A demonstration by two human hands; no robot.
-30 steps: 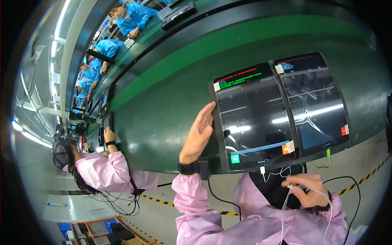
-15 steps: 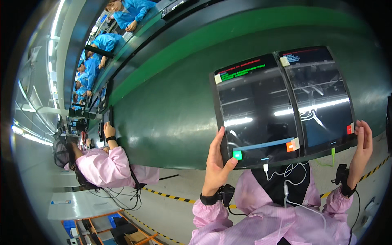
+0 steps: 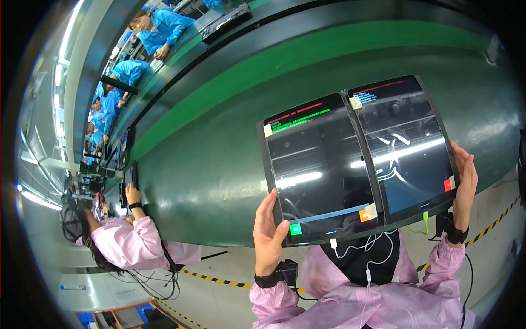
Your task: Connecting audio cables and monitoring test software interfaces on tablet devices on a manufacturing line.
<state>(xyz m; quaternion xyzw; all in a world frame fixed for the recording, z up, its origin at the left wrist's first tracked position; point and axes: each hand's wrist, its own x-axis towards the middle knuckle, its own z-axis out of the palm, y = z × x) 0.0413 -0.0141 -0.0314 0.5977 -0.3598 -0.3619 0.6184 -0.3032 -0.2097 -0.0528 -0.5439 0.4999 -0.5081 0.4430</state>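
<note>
Two black tablets lie side by side at the bench's near edge, slightly turned, with lit screens and overhead lamps reflected in them. My left hand [image 3: 268,236] grips the lower left edge of the left tablet [image 3: 323,181], thumb near its green sticker [image 3: 296,228]. My right hand [image 3: 464,178] is closed against the right edge of the right tablet [image 3: 411,192], beside a red sticker [image 3: 448,185]; its thumb is hidden. An orange sticker [image 3: 364,215] marks the left tablet's lower right corner. A white cable [image 3: 333,244] plugs into its lower edge, a green plug [image 3: 426,216] into the other's.
The green bench [image 3: 213,164] curves away to the left. A co-worker in pink [image 3: 129,241] sits there, a hand at another device. Across the bench, several people in blue [image 3: 164,30] work. Black-and-yellow tape [image 3: 219,281] runs along the floor. An orange-framed rack [image 3: 129,315] stands lower left.
Both tablets and my hands appear lower and farther left, partly because the whole view has shifted. My right hand has come in closer against the right tablet's edge.
</note>
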